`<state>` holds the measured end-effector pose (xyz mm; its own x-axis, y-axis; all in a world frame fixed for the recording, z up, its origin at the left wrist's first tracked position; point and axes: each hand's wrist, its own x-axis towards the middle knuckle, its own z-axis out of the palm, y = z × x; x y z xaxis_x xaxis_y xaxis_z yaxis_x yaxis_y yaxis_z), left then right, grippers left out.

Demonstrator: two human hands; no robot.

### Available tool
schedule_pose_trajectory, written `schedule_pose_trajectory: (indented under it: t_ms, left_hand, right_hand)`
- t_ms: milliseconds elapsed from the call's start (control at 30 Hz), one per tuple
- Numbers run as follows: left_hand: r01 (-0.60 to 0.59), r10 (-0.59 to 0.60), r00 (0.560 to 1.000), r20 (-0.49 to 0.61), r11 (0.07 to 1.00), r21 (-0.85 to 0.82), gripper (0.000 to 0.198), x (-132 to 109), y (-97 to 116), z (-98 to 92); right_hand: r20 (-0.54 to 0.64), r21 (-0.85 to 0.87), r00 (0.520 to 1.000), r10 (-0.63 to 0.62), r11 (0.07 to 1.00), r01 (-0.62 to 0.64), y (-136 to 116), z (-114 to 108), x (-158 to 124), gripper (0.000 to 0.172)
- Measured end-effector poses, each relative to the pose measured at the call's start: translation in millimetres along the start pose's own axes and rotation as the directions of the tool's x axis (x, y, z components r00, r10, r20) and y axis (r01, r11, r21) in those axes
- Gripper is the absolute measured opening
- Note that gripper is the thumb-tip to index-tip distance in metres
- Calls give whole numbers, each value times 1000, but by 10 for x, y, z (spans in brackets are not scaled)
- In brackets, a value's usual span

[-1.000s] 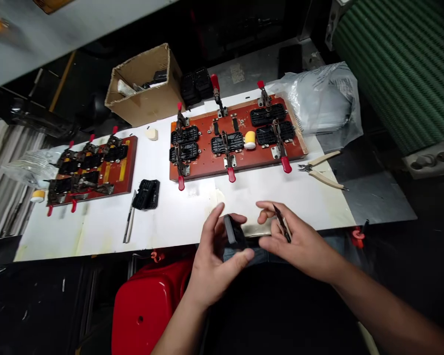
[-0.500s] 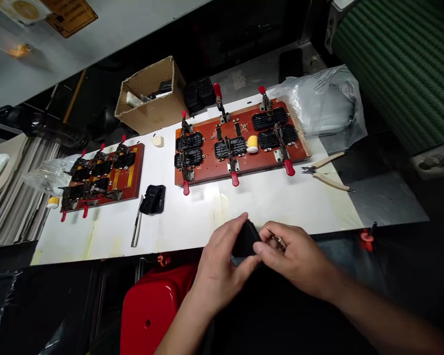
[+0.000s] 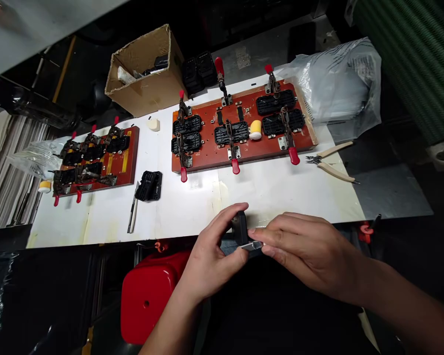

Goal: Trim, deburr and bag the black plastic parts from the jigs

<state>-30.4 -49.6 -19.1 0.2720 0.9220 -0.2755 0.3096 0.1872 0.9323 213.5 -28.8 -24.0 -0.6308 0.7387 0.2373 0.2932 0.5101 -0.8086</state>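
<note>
And the left hand point(image 3: 216, 254) has the black part point(image 3: 239, 228), its lower end lost behind the thumb; the right hand point(image 3: 314, 251) covers one end of a thin metal piece point(image 3: 252, 245), too little showing to say what it is; the left forearm point(image 3: 177, 310) runs out at the bottom edge, the right forearm point(image 3: 403, 296) at the right; the cardboard box point(image 3: 144, 96) hides most of its contents point(image 3: 161, 62); the plastic bag's point(image 3: 336, 88) print is too small to read; the green ribbed sheet point(image 3: 410, 59) is cut off top right!
</note>
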Motion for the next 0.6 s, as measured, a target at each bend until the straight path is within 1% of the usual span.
schedule_pose_trajectory:
  t_ms: [300,433,533,600]
  left_hand:
    - [6,-6,1000,3,1000,18,73,-8,-2,3]
    - [19,-19,1000,12,999,31,76,-9,-16,9]
    - [31,-33,999,35,998,50,75,-16,-30,20]
    - [28,-31,997,65,998,55,73,-27,-23,35]
  right_hand:
    - [10,-20,1000,20,1000,-20,15,37,-5,30]
    - [-2,-25,1000,6,1000,-7,7,49,-14,30]
    - [-12,-20,1000,10,1000,-10,37,57,-19,30]
    - [-31,-38,999,44,998,-46,105,47,-13,31]
